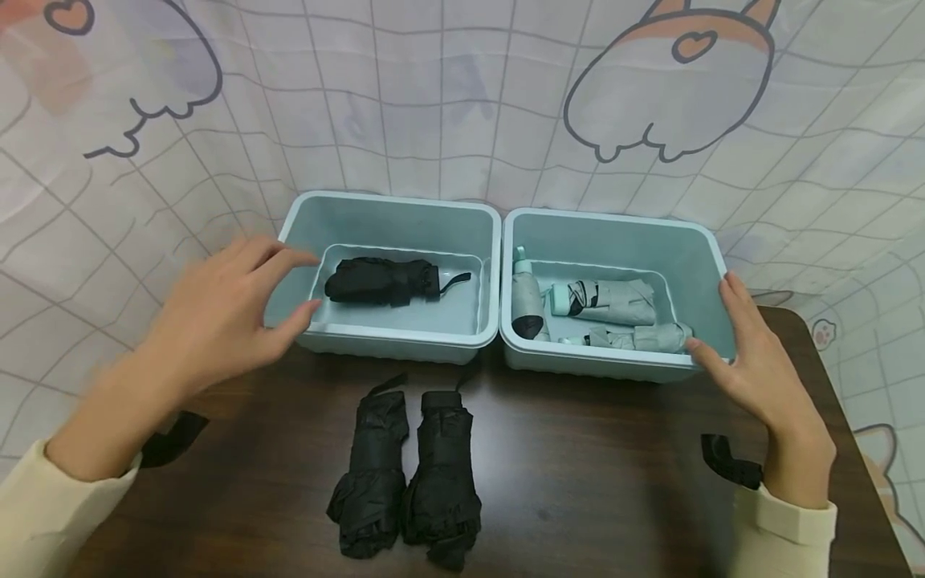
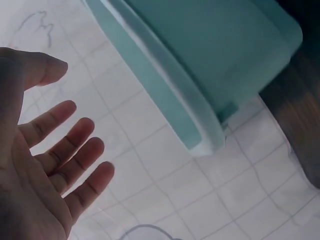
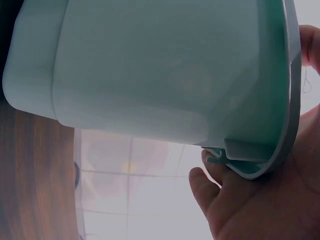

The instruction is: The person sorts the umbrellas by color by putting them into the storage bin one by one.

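The grip of the right hand (image 1: 759,365) is on the near right corner of the right tub (image 1: 600,364), with the thumb over the front rim, two fingers tucked under the lip, and the rim in between. The grip of the left hand (image 1: 231,309) is apart, thumb and fingers spread wide, with nothing in it. It is up by the left end of the left tub (image 1: 390,347), and the left wrist view shows a gap between hand and tub.

The two pale blue-green tubs sit side by side. In the left tub, a black umbrella (image 1: 383,281) lies folded on the bottom, its strap pointing right. In the right tub there are three folded grey umbrellas: one along the left wall (image 1: 527,295), one in the middle (image 1: 621,303) and one along the front wall (image 1: 658,337).

In front of the left tub, a left black umbrella (image 1: 376,474) and a right black umbrella (image 1: 442,474) lie next to each other on the dark brown bench (image 1: 578,466). Their straps point to the tubs. Behind everything hangs a white cloth (image 1: 433,104) with grey squares and animal drawings. Both arms have cream sleeves (image 1: 784,530).
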A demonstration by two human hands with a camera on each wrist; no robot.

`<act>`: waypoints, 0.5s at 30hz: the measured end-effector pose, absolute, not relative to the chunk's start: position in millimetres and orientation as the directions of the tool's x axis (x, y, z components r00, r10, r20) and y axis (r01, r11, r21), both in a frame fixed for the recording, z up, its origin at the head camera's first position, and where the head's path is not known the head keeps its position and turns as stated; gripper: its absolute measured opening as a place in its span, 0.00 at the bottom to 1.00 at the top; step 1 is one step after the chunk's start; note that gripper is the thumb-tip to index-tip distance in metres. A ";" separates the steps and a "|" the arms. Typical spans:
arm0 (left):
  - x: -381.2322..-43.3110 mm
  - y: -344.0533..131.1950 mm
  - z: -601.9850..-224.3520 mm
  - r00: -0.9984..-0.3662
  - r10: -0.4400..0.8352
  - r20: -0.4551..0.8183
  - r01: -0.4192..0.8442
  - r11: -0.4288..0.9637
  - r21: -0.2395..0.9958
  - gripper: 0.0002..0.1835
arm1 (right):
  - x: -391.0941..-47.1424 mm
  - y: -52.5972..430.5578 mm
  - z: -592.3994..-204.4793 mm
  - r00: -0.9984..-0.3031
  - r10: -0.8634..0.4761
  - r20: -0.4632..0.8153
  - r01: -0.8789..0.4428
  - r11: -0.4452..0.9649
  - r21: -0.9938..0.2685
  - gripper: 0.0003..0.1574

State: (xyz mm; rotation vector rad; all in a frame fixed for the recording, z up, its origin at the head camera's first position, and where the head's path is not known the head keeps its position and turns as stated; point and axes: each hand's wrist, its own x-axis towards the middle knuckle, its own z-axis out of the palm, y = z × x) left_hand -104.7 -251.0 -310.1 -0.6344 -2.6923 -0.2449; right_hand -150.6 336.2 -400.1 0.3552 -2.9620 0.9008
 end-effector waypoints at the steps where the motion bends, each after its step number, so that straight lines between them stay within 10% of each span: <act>1: -100.4 -250.1 -311.9 -0.837 0.382 0.391 0.449 0.889 0.093 0.24 | -150.9 336.4 -400.0 -0.973 -0.210 0.092 -0.226 0.805 -0.549 0.57; 15: -50.4 -227.7 -353.5 -0.914 0.210 0.348 0.312 0.911 0.270 0.30 | -152.5 337.1 -399.4 -0.975 -0.205 0.085 -0.219 0.815 -0.536 0.56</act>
